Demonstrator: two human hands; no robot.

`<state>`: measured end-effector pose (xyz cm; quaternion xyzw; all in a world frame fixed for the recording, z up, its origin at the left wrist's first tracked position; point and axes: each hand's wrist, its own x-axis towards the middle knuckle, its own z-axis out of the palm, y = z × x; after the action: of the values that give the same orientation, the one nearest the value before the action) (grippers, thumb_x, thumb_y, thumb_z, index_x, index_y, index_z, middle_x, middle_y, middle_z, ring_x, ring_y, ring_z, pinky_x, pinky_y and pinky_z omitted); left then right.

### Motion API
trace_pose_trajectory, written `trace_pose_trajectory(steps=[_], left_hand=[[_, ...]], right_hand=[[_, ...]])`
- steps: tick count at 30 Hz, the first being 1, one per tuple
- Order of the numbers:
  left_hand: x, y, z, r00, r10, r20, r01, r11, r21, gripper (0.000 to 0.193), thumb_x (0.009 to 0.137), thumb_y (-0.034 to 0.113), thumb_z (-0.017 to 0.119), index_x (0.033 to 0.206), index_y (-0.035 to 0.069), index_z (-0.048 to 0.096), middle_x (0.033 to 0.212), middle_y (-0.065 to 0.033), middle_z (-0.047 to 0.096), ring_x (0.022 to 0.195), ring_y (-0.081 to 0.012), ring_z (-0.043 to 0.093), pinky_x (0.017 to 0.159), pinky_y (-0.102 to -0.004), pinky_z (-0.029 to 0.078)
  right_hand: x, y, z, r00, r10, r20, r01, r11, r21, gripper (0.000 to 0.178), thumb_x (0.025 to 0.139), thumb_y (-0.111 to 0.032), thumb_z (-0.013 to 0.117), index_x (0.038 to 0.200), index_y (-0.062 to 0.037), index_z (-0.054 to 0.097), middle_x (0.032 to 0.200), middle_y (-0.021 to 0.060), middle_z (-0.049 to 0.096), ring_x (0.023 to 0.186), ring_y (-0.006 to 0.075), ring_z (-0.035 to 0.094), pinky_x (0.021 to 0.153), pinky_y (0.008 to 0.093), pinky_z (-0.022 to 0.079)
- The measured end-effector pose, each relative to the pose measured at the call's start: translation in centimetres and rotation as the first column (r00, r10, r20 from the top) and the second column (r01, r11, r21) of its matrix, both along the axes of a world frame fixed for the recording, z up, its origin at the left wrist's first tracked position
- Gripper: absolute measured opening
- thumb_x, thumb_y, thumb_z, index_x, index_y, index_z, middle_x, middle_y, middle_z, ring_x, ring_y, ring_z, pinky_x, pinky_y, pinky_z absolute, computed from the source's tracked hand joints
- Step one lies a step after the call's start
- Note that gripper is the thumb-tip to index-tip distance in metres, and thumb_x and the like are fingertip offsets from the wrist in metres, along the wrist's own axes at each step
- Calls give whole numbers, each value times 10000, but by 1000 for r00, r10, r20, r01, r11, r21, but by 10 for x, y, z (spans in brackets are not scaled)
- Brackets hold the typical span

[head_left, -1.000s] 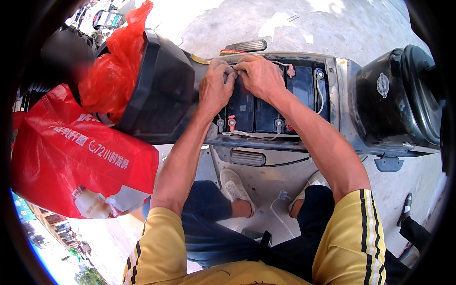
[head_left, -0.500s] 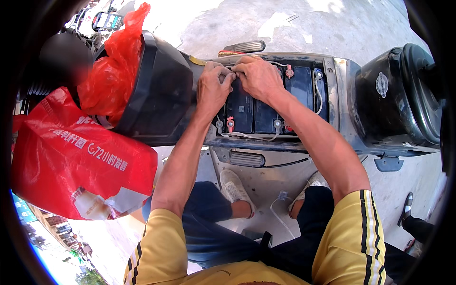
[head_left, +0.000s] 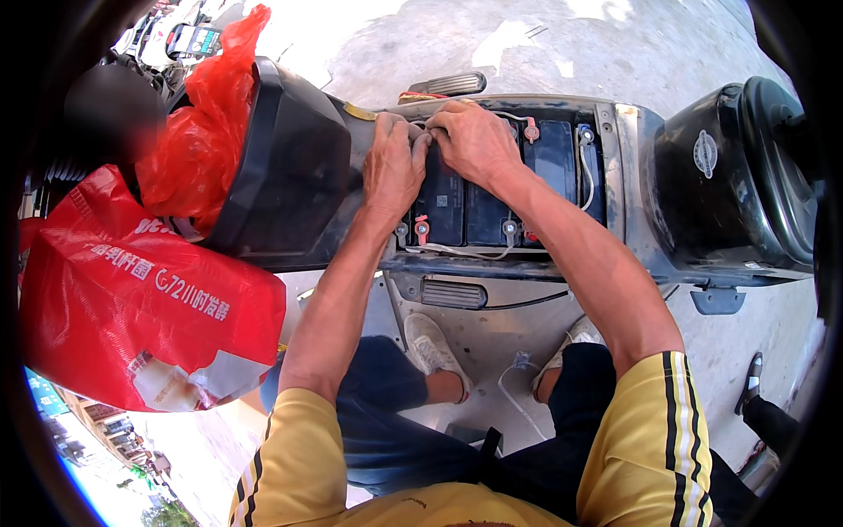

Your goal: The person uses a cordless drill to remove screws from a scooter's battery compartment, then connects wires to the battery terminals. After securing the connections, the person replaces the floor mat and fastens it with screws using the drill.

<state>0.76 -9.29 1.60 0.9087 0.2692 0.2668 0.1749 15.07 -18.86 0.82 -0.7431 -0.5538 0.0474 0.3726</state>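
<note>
My left hand [head_left: 395,167] and my right hand [head_left: 474,145] meet at the far left corner of an open battery compartment in a scooter's body. Fingertips of both are pinched close together there, and what they hold is hidden. Below them sit dark block batteries [head_left: 443,206], with another battery [head_left: 553,154] to the right of my right hand. A red-capped terminal [head_left: 422,230] shows at the near left and a red terminal [head_left: 531,130] at the far side. One pale wire [head_left: 588,180] runs along the right; another wire [head_left: 479,256] crosses the near edge.
A black plastic box [head_left: 285,167] with a red plastic bag [head_left: 215,132] stands at left, above a large red printed bag [head_left: 149,299]. On the right is a black rounded case [head_left: 702,176]. Folded footrests [head_left: 453,294] stick out. Another person's foot [head_left: 751,378] is at far right.
The whole view has shifted slightly, with the scooter a little further left. Both hands stay at the same corner, their fingers still pinched.
</note>
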Motion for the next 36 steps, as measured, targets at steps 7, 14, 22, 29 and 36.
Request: trace_pose_trajectory(steps=[7,14,22,29,36], left_hand=[[-3,4,-2,999,-47,9,47,999,-3,142,983,128,726,997,-2,669,1097,-178,584,931,-410,658,798,-515,526],[-2,9,-9,996,-54,-65,56,998,34,180,1020,190,677,1064,15,678,1176,-201,597,986,-465,677,836,-566,535],[-3,18,-14,990,-143,-12,143,981,130,129,1030,154,645,1056,30,671,1128,-173,618,969,-424,672,833,-529,540],[-4,18,-13,991,-129,26,130,991,-44,76,1004,49,683,1033,-21,687,1074,-132,616,799,-253,707,695,-397,561],[-4,12,-5,998,-38,48,46,985,-166,136,984,58,737,930,-67,733,1022,-124,612,657,-161,675,619,-333,541]], right_hand=[[-1,-3,0,1000,-13,6,12,1000,19,207,948,-178,675,1046,-58,813,1121,113,749,1097,358,705,953,482,577],[0,3,-10,997,-30,70,30,1000,-6,234,965,-229,657,1089,-109,814,1152,82,764,1081,352,716,936,467,586],[1,-2,0,1000,13,28,-14,999,38,213,930,-191,644,1031,-93,804,1109,137,767,1057,378,725,914,499,588],[2,2,-6,998,-22,58,22,1000,5,231,972,-228,656,1110,-131,814,1167,46,760,1110,337,706,941,454,586],[1,1,-8,999,-6,51,4,999,43,218,958,-204,657,1074,-100,809,1112,70,748,1094,339,701,930,458,586]])
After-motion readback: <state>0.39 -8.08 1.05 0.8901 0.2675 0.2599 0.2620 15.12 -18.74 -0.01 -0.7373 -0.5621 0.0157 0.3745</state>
